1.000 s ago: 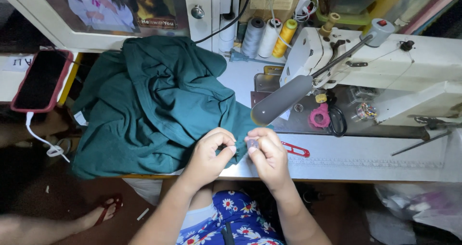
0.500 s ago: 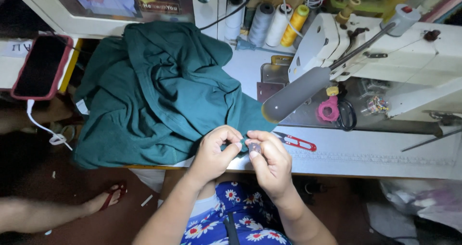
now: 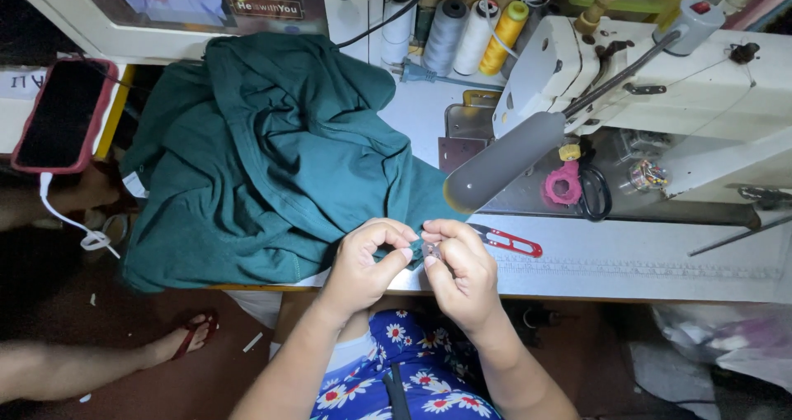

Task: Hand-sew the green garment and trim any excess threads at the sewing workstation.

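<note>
At our nine o'clock, a phone [image 3: 62, 113] in a red case lies on the far left with a white cable [image 3: 70, 222] trailing down from it. Moving inward, the heaped dark green garment [image 3: 264, 156] covers the left half of the sewing table [image 3: 627, 263], one edge of it drawn down to six o'clock where we work. Our left hand [image 3: 363, 263] is curled narrow, thumb and forefinger pinching that green edge. Just beside it, touching, our right hand [image 3: 462, 271] is also closed to a fine pinch on something small at the cloth; whether that is a thread or a needle we cannot tell. We judge this to be close handwork on the hem or a thread end. The next move likely calls for a steady hold on the edge and small, careful finger motion. Right of our hands lie red thread snips [image 3: 511, 240]; at one to three o'clock stands the white sewing machine [image 3: 701, 90], thread cones [image 3: 474, 32] behind it.
</note>
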